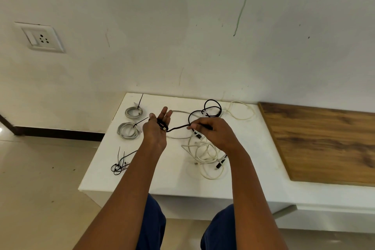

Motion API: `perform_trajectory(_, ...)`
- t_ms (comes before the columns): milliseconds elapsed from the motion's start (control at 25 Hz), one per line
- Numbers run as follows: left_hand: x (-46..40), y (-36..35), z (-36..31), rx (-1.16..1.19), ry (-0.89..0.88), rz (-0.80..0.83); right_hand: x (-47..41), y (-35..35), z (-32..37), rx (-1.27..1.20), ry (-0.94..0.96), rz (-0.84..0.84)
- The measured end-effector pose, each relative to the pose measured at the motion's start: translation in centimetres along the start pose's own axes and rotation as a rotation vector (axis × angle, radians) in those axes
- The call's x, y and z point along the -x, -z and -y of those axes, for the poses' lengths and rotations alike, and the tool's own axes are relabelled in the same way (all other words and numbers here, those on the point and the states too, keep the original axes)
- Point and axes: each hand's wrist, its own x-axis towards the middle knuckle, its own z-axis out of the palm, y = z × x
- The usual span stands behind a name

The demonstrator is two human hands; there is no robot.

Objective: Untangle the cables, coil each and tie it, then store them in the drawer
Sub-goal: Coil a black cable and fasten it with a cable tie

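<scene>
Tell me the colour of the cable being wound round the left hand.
Black cable; head view.

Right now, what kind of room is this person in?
Probably a room in a home. There is a painted wall with a wall socket, a tiled floor, and a low white cabinet with a wooden top where cables are being sorted.
</scene>
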Motion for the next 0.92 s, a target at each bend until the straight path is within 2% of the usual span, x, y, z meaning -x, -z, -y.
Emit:
perform_trajectory(160,0.9,-0.4,1.7,-0.520,-0.135,0.136,-0.4,-0.9,0.5,-0.136,0.070,-0.042)
perform_trajectory(240,1.3,-0.4,2.2,-0.688,-0.184,0.235,-0.4,-1.0,0.6,-0.207,0.069,-0.099)
perform_trajectory(320,1.5,-0.5,2.2,-0.808,-0.185,0.329,-0.4,-1.0,0.5,-0.238,0.057,-0.177)
perform_trajectory(520,2.5,-0.7,2.4,-0.941,-0.053,0.513,-0.7,-0.8,-0.4,-0.058,-0.059,-0.385)
perform_trajectory(600,2.7,-0.9,2.5,-0.907,0.053,0.552,-0.7,-0.6,-0.5,-0.067,-0.110,-0.448)
perform_trajectory(680,2.7,-1.0,2.3,-0.759,0.173,0.596,-0.7,-0.5,-0.6,-0.089,-0.118,-0.481)
perform_trajectory(920,2.5,-1.3,1.6,-0.238,0.458,0.712,-1.0,-0.8,-0.9,-0.165,-0.066,-0.369)
